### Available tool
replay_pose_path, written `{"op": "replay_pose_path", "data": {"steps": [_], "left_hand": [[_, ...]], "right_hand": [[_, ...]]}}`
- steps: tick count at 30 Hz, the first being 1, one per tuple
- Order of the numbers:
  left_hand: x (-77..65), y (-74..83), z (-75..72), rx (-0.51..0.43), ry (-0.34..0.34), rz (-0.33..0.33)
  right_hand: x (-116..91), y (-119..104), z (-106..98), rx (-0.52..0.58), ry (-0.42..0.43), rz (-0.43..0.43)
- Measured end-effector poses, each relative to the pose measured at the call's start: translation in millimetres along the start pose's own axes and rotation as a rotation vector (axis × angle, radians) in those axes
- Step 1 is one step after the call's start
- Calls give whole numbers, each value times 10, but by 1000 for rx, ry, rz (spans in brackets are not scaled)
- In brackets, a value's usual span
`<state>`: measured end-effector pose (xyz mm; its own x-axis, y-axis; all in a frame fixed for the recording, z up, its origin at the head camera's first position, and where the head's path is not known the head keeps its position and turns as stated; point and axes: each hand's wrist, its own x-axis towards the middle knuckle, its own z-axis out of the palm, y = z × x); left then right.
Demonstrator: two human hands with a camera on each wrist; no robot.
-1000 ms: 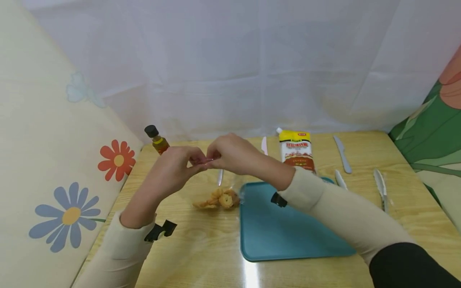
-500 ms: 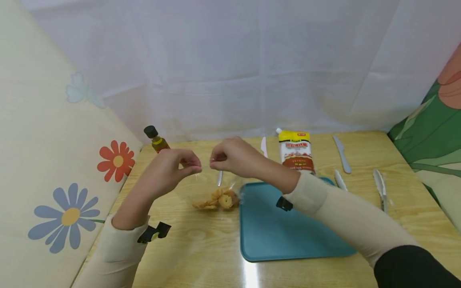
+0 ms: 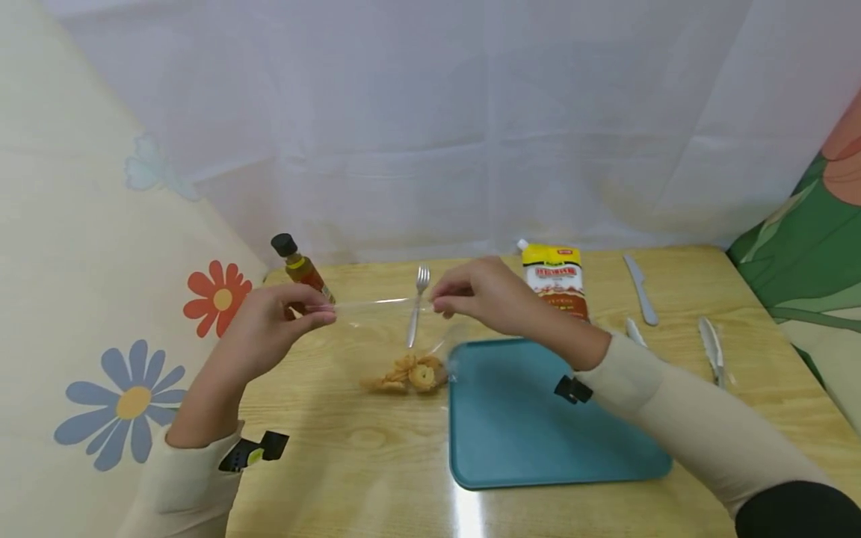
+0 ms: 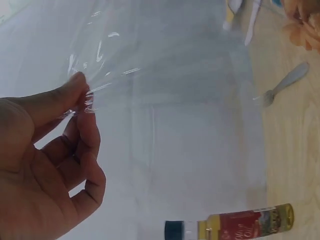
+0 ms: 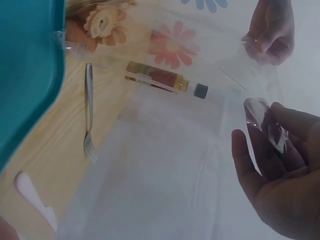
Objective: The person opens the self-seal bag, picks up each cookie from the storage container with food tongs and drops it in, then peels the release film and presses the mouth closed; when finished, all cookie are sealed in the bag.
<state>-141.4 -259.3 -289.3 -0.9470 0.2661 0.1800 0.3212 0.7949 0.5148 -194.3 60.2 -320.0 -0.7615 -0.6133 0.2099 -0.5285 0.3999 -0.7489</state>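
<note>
A clear plastic bag (image 3: 382,308) is stretched between my two hands, its upper edge nearly level. My left hand (image 3: 272,325) pinches one end of that edge between thumb and fingertips; the left wrist view shows the film (image 4: 112,75) fanning out in creases from the pinch. With thumb and fingers my right hand (image 3: 494,299) holds the other end, where the film bunches up in the right wrist view. Golden-brown, ruffled pieces (image 3: 406,373), one with a round pale centre, lie at the bottom of the bag on the table, against the tray's left edge.
A teal tray (image 3: 551,426) lies right of the bag. Behind are a fork (image 3: 417,306), an olive oil bottle (image 3: 306,273) and a yellow-and-white spouted pouch (image 3: 554,278). A pale knife (image 3: 641,290) and tongs (image 3: 711,347) lie at the right.
My hands, touching one second ago, have drawn apart to left and right, spreading the bag's edge between them. The fork now shows whole. The tray and the golden-brown pieces stay in place.
</note>
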Motion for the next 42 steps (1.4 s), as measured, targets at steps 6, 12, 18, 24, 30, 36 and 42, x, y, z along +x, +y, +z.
{"op": "replay_pose_path", "data": {"steps": [6,12,18,24,30,36,42], "left_hand": [[-92,-116,27,-83,65,28],[-140,-165,3,-205,64,61],[-175,-157,-30,-299,14,21],[-249,-173,-54,-344,-31,-31],[-302,-175,-65,-363,-45,-31],[-353,-186,-75,-391,-64,-14],[-420,-215,-113,-436,-104,29]], "right_hand": [[-110,45,-29,64,35,-20],[-186,70,-51,105,59,-55],[-232,52,-48,148,46,-65],[-284,23,-24,214,6,-86],[-316,4,-5,222,-10,-82],[-357,-14,7,242,-33,-70],[-412,-60,35,285,-61,-82]]}}
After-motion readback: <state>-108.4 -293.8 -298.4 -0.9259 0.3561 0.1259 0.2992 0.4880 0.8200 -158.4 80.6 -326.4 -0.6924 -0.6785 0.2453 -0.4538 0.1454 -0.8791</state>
